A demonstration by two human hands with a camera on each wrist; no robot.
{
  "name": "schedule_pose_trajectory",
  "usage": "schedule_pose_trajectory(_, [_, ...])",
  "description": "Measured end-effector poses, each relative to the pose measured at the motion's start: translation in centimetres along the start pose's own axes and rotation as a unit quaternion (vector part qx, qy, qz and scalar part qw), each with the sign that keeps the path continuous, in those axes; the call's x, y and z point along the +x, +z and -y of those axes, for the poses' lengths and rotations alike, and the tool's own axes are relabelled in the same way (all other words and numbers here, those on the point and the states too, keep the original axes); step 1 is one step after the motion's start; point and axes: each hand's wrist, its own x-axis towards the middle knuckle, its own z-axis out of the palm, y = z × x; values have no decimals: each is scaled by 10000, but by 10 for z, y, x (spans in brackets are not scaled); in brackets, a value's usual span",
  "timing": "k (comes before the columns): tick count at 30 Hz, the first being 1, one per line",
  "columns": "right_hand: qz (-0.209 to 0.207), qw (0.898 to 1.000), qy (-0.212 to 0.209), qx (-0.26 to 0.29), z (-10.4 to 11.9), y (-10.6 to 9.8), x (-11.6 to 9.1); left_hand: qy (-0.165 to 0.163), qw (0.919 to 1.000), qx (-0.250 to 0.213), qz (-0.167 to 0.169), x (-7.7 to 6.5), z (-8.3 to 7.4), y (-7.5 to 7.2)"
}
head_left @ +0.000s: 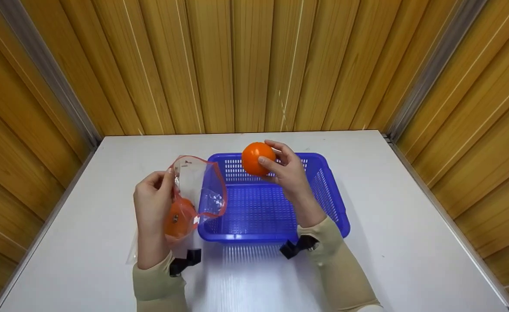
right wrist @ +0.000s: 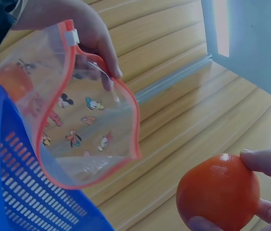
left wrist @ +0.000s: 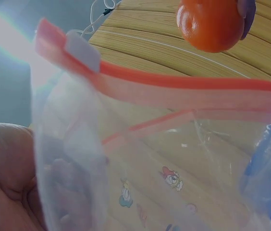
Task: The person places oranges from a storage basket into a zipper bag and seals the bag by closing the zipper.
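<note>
My right hand [head_left: 290,173] grips a smooth, glossy orange persimmon [head_left: 256,159] with thumb and fingers, above the far part of the blue basket. In the right wrist view the persimmon [right wrist: 218,195] hangs apart from the bag's mouth. My left hand [head_left: 152,197] pinches the red-edged rim of a clear zip bag [head_left: 191,173] with cartoon prints. The bag's mouth gapes wide, its white slider [right wrist: 71,38] at one end of the zip. Low inside the bag lies another orange fruit [head_left: 181,219], partly covered by the left hand.
A blue plastic basket [head_left: 274,237] with slotted walls stands on the white table [head_left: 410,242], just right of the bag, which overlaps its left rim. Wood-patterned panels [head_left: 254,65] enclose the table at the back and sides. Black straps with mounts [head_left: 298,247] sit on both wrists.
</note>
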Motion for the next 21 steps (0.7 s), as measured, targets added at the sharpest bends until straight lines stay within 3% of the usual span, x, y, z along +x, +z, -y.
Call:
schedule_pose_trajectory(16, [697, 9975, 54, -39, -8, 47, -14, -113, 9999, -33, 39, 0, -1, -1])
schedule_pose_trajectory(21, [848, 9960, 65, -280, -13, 58, -17, -92, 10000, 14, 0, -1, 0, -1])
